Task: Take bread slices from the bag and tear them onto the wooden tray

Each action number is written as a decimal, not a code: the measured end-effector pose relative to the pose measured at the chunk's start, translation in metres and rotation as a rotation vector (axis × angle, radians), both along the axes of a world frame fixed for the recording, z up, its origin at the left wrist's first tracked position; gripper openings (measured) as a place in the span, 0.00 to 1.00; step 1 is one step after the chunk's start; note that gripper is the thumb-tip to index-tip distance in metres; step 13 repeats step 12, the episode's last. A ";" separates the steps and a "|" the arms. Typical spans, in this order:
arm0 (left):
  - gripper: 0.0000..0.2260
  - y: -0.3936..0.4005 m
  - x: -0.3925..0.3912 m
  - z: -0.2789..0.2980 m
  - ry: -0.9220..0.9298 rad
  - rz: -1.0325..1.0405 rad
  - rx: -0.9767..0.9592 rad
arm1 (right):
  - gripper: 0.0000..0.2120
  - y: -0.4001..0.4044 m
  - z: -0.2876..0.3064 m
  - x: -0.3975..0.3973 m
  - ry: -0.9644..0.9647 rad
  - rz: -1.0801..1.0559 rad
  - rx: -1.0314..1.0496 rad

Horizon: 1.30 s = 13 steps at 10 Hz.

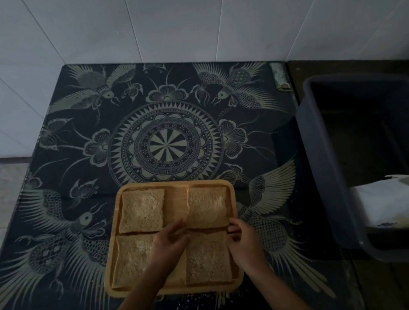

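Both grips pinching near-right bread slice (208,258), left hand (169,243), right hand (243,241), wooden tray (113,266), grey tub (340,185) beside

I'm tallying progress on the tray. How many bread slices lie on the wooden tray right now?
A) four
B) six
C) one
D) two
A: the wooden tray holds four bread slices in a two-by-two layout, far left, far right, near left and near right.

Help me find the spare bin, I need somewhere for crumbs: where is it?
In the head view the dark plastic bin sits at the right edge, right of the patterned cloth and the wooden tray, holding crumpled white paper.
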<state>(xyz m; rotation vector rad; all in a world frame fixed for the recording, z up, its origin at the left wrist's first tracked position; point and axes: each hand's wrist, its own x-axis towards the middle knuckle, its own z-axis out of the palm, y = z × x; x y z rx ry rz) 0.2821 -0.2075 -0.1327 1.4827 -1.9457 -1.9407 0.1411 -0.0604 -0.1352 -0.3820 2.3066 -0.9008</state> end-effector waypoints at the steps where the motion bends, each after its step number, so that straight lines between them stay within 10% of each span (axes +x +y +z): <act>1: 0.22 0.000 0.002 -0.003 -0.002 -0.006 0.000 | 0.20 0.002 -0.001 -0.001 -0.010 -0.001 0.000; 7: 0.23 0.010 0.001 0.001 -0.004 0.048 -0.046 | 0.19 0.005 -0.001 -0.002 -0.051 0.020 -0.026; 13: 0.29 0.003 -0.001 0.051 -0.073 -0.279 -0.676 | 0.29 0.020 0.048 -0.041 0.342 0.359 -0.166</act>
